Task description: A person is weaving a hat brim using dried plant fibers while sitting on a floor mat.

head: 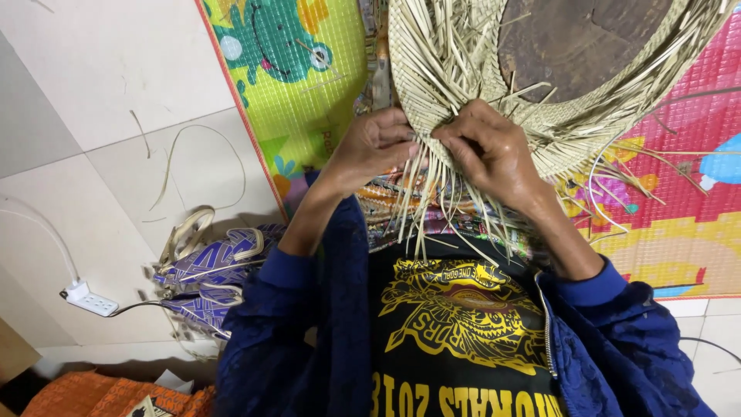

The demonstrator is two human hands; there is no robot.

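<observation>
A round woven piece of pale straw (pixel 463 54), shaped like a hat brim around a brown wooden form (pixel 579 38), lies over my lap. Loose straw strips (pixel 440 201) hang from its near edge. My left hand (pixel 374 143) pinches strips at that edge. My right hand (pixel 490 147) grips strips right beside it, fingertips nearly touching the left hand's. Both arms wear dark blue sleeves.
A bright play mat (pixel 301 85) with cartoon figures covers the floor under the work. Pale floor tiles (pixel 93 93) lie to the left with stray straw strips. A pair of purple sandals (pixel 212 270), a white power strip (pixel 89 300) and an orange woven thing (pixel 100 394) sit at left.
</observation>
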